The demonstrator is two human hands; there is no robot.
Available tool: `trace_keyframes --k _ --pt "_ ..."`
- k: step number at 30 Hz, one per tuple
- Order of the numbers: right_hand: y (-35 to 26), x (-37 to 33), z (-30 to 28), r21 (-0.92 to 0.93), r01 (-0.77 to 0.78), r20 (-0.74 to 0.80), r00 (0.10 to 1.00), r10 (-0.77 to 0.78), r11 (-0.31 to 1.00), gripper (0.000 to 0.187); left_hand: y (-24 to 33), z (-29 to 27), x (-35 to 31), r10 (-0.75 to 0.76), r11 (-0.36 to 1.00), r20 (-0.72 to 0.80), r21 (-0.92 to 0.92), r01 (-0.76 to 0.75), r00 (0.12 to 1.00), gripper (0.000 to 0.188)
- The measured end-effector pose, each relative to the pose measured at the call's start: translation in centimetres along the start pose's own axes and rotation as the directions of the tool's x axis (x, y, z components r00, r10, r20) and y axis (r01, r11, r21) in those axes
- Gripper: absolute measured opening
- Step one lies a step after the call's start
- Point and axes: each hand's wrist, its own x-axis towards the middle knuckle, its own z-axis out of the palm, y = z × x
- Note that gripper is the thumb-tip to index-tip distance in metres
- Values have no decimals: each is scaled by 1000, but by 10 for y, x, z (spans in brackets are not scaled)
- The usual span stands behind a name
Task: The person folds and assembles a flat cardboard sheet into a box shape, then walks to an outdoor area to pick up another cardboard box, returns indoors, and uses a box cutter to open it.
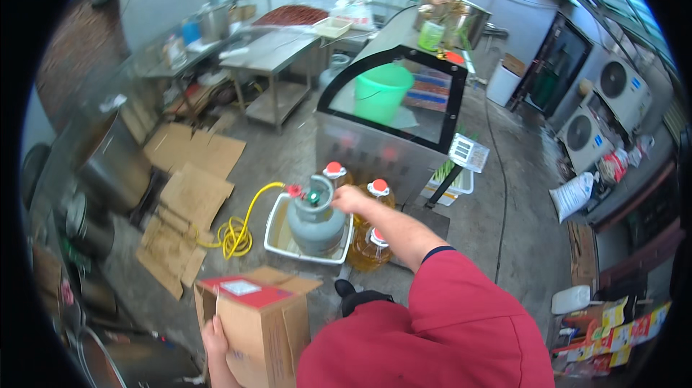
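Observation:
My left hand [215, 337] is wrapped round the side of an open cardboard box [263, 334] with a red top panel, held at my lower left. My right arm stretches forward, and the curled fingers of my right hand [349, 200] grip the right side of the collar on a grey gas cylinder [317, 226]. The fingertips are partly hidden. The cylinder stands upright in a white plastic tub [276, 237], with a yellow hose [252, 208] running from its valve to a coil on the floor. Right beside it are several oil jugs [370, 251] with red caps.
Flattened cardboard [194, 193] covers floor on the left, near large metal pots [115, 164]. A glass-fronted display counter [389, 143] with a green bucket [382, 92] stands ahead. A steel table [270, 53] is at the back left. A cable [502, 172] crosses the floor on the right.

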Motion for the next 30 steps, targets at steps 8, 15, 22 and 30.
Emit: trace_keyframes --k 8,15,22,30 --pt "197 44 -273 353 -357 -817 333 471 865 22 9 45 -15 -108 972 -12 207 108 994 54" --pt "262 114 -436 485 -464 -773 170 612 741 33 53 85 -48 -135 932 -83 328 155 987 54" --pt "270 164 -476 430 -634 -723 186 666 643 35 61 96 -63 -253 840 -160 453 299 954 55" --pt "294 145 -454 621 -313 -685 228 692 718 30 54 97 -72 -252 897 -203 317 307 946 51"
